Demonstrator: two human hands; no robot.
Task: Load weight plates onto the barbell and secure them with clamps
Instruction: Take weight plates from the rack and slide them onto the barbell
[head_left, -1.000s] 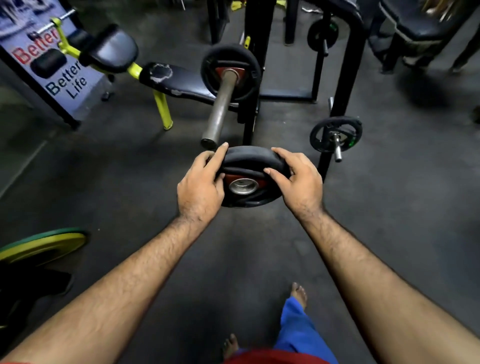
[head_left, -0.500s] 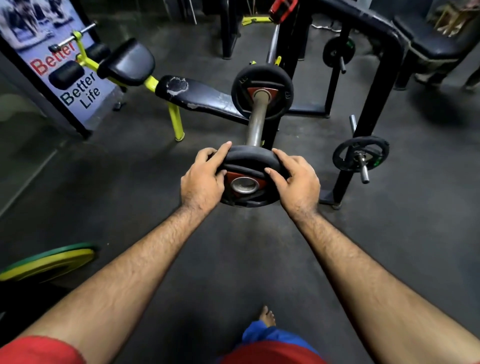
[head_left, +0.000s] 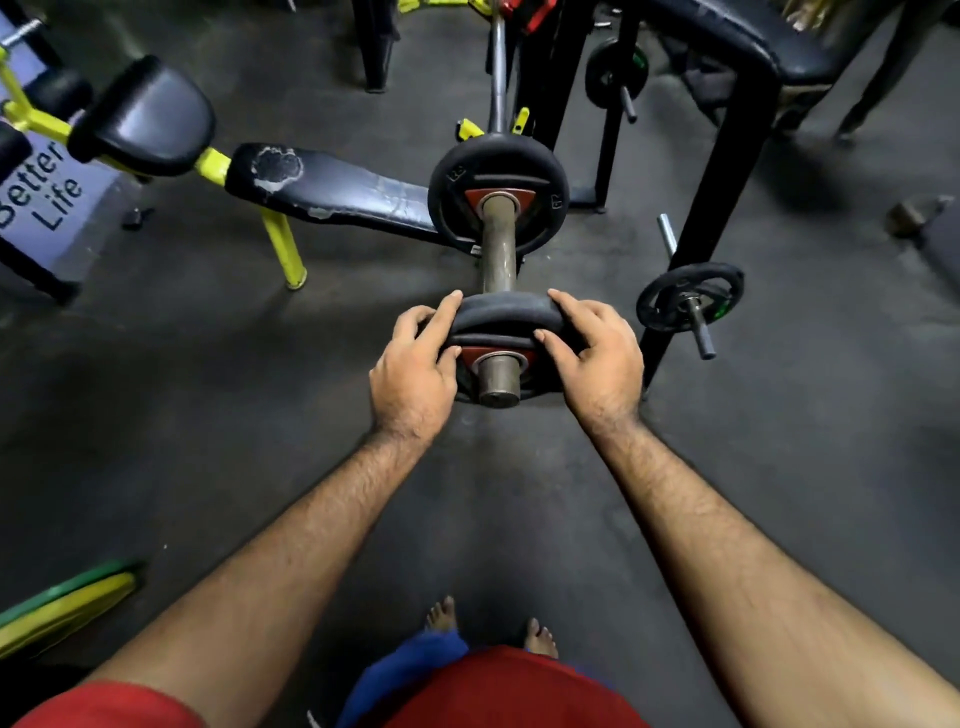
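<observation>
Both hands hold a black rubber-coated round weight plate with a red hub and steel centre ring (head_left: 501, 325) by its rim: the left hand (head_left: 415, 371) wraps its left edge, thumb lying over the top, and the right hand (head_left: 597, 358) wraps the right edge the same way, so the fingers (head_left: 553, 340) of each are curled round the plate and grasping it. The plate's hole is already threaded over the end of the worn grey steel barbell sleeve (head_left: 498, 249); the sleeve's blunt tip (head_left: 498, 382) pokes out through the hub toward the person, so the plate sits only at the outer end of the sleeve.

Further in along the same sleeve, a matching black round plate with a red hub (head_left: 498, 195) is seated, with a stretch of bare sleeve between the two plates. So one plate on this side looks loaded and the second is started but not pushed home; it has yet to slide inward until it touches the first.

No clamp shows on the sleeve or in either hand. A red object (head_left: 535, 13) near the rack at the top edge might be one, but that is too unclear to tell. The far end of the bar is out of sight, so its loading cannot be judged
</observation>
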